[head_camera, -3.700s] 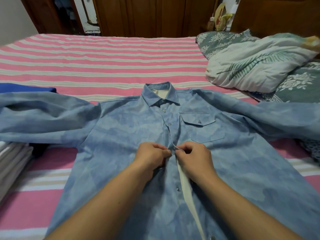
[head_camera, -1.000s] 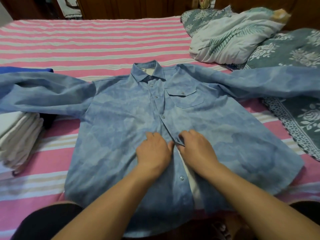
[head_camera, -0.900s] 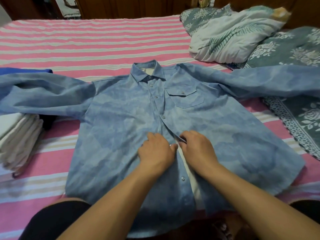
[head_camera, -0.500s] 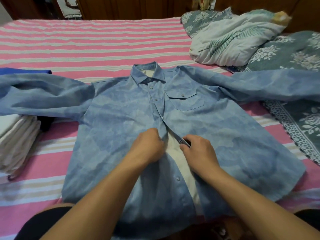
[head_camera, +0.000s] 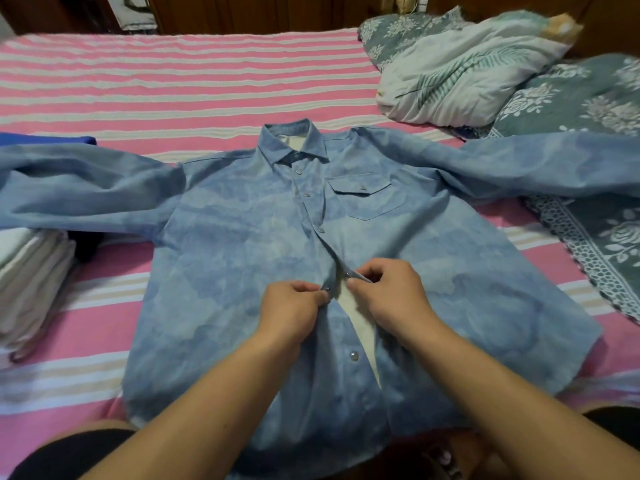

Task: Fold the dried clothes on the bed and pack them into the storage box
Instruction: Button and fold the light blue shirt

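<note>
Head view: both hands (fingers curled) pinch shirt (head_camera: 242, 244) placket

place: home bedroom | under the hands: bed (head_camera: 207, 81) with pink-and-white striped sheet | beyond the right hand: floral pillows (head_camera: 575, 98) and leaf-print quilt (head_camera: 460, 74) | far beyond both hands: dark wooden wardrobe doors (head_camera: 259, 12) | left of the left hand: folded laundry stack (head_camera: 31, 278)

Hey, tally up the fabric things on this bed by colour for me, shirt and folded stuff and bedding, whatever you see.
Light blue: 1, the shirt, pinched by left hand and right hand
Dark blue: 1, folded cloth
White: 1, folded stack
White-green: 1, quilt
Grey-green floral: 1, blanket
Total: 5
</note>
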The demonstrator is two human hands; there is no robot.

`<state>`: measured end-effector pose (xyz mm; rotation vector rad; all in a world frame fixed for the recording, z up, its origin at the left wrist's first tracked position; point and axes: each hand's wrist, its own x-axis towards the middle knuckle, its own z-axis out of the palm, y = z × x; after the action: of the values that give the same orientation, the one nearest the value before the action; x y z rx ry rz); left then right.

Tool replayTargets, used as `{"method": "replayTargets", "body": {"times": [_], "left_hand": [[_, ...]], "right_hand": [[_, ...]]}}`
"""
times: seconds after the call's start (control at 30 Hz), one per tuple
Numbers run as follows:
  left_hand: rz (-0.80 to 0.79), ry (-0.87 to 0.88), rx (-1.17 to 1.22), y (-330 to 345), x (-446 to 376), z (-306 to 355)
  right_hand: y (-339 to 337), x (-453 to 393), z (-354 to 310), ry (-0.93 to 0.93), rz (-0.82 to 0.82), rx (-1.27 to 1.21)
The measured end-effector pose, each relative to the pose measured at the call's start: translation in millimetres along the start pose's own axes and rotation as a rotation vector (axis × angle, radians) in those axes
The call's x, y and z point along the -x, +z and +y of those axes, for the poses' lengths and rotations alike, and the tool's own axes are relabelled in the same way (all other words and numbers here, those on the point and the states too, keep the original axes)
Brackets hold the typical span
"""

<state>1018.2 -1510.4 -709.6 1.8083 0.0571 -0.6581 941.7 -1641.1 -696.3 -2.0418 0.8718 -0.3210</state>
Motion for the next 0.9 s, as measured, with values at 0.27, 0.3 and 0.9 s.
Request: {"method": "replayTargets", "body": {"times": [0.27,0.3,0.9], "left_hand": [[-0.041,-0.010,0.100,2,2,1],[-0.051,-0.016,0.111,2,3,1],[-0.094,-0.145,0.153,-4,-1,4]], "right_hand": [[11,10,-1,-0.144,-0.084,0.192],[12,10,0,-0.157,-0.093,0.215],[33,32,6,-0.324,-0.063,0.285]]}}
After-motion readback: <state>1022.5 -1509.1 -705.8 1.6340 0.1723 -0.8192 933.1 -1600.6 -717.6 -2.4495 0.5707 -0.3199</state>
